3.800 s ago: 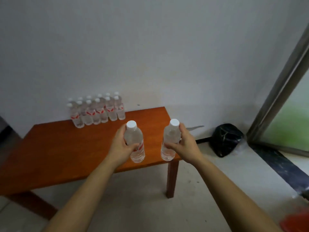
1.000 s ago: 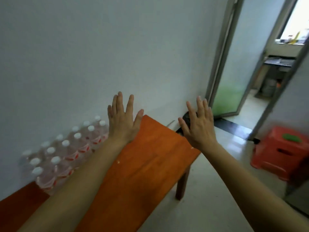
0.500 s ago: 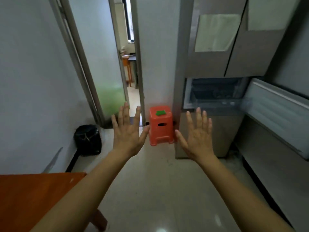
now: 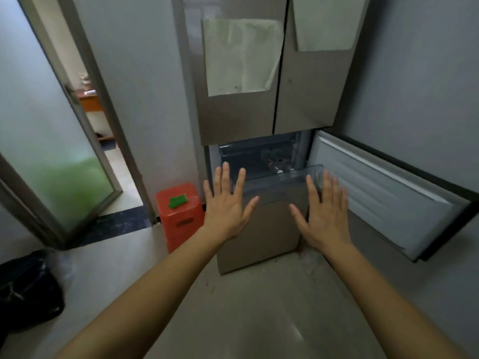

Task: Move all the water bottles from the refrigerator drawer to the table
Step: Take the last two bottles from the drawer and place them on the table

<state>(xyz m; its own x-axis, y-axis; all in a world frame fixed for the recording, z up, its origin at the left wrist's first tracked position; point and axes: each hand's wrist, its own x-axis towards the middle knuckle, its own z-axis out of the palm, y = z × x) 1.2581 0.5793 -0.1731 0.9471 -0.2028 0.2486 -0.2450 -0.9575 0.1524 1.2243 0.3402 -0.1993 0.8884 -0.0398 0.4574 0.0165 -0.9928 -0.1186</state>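
Left hand, right hand spread flat, empty, just short of the drawer front edge; bottles beyond, back right corner; bare floor below.

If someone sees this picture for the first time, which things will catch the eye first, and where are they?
The left hand and the right hand, both open with spread fingers, reach in the middle toward the clear refrigerator drawer, pulled out below the closed upper doors. A bright red stool stands on the floor just left of the refrigerator.
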